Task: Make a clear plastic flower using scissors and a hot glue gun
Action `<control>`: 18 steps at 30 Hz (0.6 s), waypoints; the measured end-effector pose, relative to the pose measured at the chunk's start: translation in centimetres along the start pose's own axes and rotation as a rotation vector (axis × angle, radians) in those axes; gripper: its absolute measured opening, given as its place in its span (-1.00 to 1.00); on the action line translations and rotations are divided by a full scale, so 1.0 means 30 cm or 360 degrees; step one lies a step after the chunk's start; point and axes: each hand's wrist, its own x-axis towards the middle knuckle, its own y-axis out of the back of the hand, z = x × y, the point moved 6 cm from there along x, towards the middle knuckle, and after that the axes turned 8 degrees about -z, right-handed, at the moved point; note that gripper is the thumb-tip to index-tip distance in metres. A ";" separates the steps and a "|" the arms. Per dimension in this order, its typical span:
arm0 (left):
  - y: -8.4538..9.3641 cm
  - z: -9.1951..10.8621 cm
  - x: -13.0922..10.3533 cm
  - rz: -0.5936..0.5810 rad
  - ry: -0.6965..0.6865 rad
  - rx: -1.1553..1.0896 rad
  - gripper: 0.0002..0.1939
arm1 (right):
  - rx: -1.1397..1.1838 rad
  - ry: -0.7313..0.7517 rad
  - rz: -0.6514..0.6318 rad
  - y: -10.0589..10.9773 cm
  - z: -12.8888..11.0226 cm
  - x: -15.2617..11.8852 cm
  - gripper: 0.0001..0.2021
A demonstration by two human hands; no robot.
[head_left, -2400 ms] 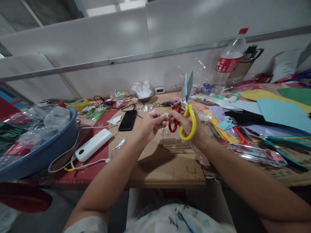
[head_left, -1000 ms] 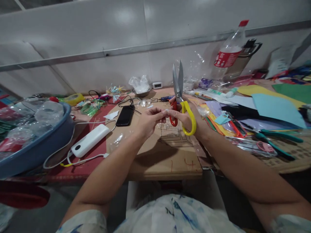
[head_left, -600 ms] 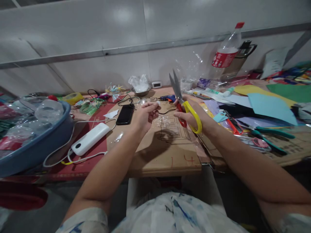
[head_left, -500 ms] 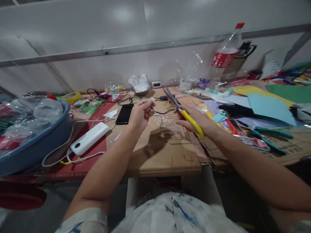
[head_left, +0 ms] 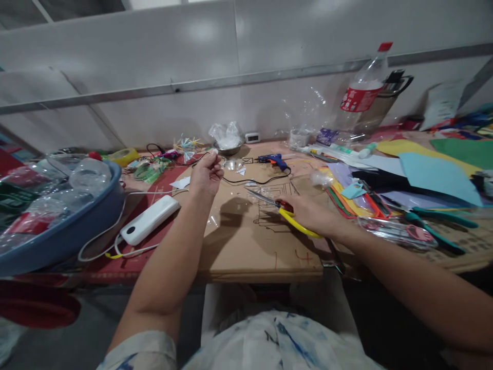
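My right hand (head_left: 314, 213) is closed round the handles of a pair of yellow-handled scissors (head_left: 287, 215), low over the cardboard (head_left: 246, 252). Their blades point left and look nearly together. My left hand (head_left: 207, 172) is raised with fingers pinched at a small whitish bit whose kind I cannot make out. Between the hands lie clear plastic scraps (head_left: 264, 194) on the printed outline. A blue glue gun (head_left: 274, 161) with a black cord rests beyond them. The black phone is hidden behind my left hand and forearm.
On the left are a blue basin (head_left: 96, 198) of plastic bottles and a white power bank (head_left: 150, 220) with a cable. To the right lie coloured sheets (head_left: 439, 177), green-handled pliers (head_left: 435, 231) and a red-capped bottle (head_left: 364, 85). A small bowl (head_left: 230, 150) stands by the wall.
My right hand has lowered the scissors toward the cardboard, and their blades have swung to point more left. My left hand has moved left, still pinching, and now covers the phone.
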 end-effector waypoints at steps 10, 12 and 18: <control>0.028 0.069 0.017 -0.0088 -0.0160 0.0140 -0.83 | 0.0018 -0.0078 0.0295 0.077 0.025 -0.030 -0.53; 0.040 0.080 0.024 -0.0066 -0.0189 0.0144 -0.81 | 0.0059 0.0006 0.0157 0.059 -0.009 -0.039 -0.56; 0.051 0.050 0.043 -0.0136 -0.0135 0.0189 -0.80 | 0.0023 0.0139 -0.0292 -0.049 -0.124 -0.073 -0.77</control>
